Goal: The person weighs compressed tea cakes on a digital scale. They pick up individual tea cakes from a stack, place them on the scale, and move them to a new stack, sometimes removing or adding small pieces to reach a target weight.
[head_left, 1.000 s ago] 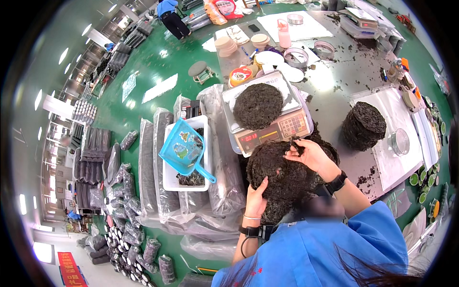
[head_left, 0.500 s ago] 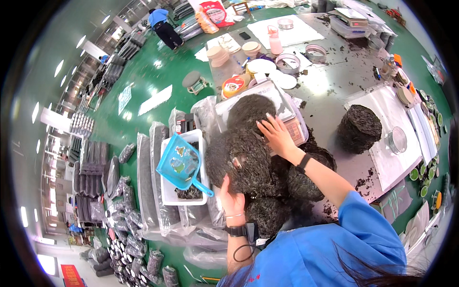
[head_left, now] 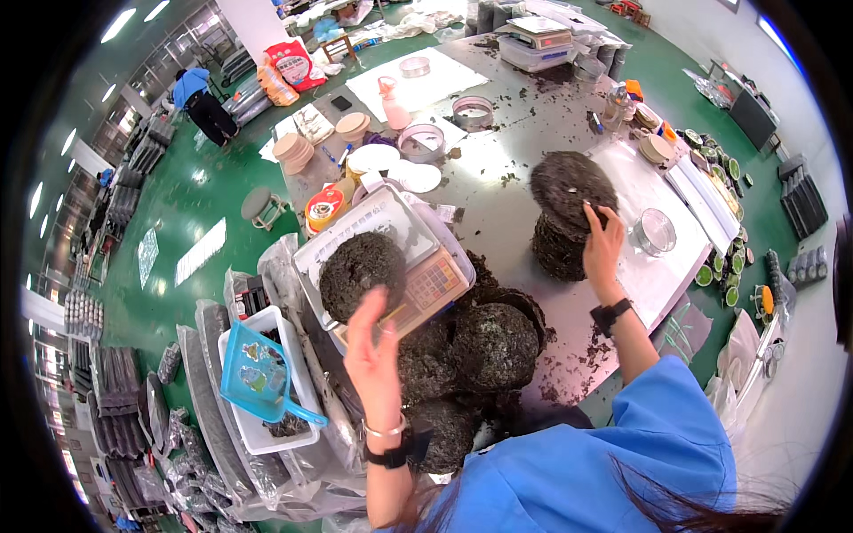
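Note:
A thin, dark round cake of pressed dried leafy material (head_left: 573, 182) is tilted in my right hand (head_left: 602, 240), whose fingers grip its near edge. It is just over a stack of similar dark cakes (head_left: 557, 249) on the metal table; whether it touches the stack cannot be told. Another dark round cake (head_left: 360, 274) lies on the scale (head_left: 418, 289), covering part of its white pan. My left hand (head_left: 373, 346) is raised at this cake's near edge, fingers apart and holding nothing. Several more dark cakes (head_left: 494, 346) are heaped between my arms.
Left of the scale, a blue dustpan (head_left: 258, 371) rests on a white tub (head_left: 306, 435) of dark scraps. Metal rings (head_left: 421, 142), a pink bottle (head_left: 394, 105) and round discs (head_left: 293, 153) stand farther back. A glass dish (head_left: 655, 231) sits on white paper (head_left: 640, 164) at right.
My right hand has gone from the scale to the stack at right and now holds a cake there. My left hand has let go of the large cake it held. The view has turned right.

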`<state>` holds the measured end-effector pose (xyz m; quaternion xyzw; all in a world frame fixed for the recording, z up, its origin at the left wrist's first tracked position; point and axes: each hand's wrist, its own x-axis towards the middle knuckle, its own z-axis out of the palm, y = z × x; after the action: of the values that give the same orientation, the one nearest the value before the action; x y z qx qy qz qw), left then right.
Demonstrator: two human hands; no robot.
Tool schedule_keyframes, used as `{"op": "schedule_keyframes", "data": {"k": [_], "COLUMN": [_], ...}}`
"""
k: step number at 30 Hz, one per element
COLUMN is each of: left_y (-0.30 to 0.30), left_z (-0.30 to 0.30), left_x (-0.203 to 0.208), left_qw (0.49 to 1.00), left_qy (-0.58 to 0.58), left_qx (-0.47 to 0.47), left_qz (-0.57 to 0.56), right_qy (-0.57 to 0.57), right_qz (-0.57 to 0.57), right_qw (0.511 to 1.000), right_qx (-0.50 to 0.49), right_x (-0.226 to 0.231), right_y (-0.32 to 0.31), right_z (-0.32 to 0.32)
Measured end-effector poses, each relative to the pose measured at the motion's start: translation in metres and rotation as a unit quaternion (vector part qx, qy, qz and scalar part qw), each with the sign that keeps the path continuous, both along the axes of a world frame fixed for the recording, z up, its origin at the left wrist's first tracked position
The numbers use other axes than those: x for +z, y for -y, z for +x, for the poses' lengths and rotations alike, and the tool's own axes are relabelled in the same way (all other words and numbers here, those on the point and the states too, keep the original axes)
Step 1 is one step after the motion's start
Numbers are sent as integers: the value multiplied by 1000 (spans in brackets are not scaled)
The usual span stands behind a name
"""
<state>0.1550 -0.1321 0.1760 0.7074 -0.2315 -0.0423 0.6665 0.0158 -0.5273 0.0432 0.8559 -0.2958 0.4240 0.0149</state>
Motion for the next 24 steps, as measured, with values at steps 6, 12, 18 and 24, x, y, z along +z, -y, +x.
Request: {"op": "schedule_keyframes", "data": {"k": [6,12,18,24], "left_y": [0,-62,-71,-59], "left_z": [-66,-126,-126,-119], "left_x": [101,117,129,133], "left_qw": [931,935,907,878], "left_qy": [328,271,264,121], "left_qx": [-82,-83,-181,-279], "left_qz": [-134,-212,-274,-368], "right_qy": [-273,-175,-133,-123], "right_qz": [120,28,36,88], "right_qw": [953,984,983,950], "right_qx": [-58,-28,122,272], "right_x": [-89,-44,-8,4], "right_y": [92,35,-37,-127], "right_z": [-75,-36,12,67]}}
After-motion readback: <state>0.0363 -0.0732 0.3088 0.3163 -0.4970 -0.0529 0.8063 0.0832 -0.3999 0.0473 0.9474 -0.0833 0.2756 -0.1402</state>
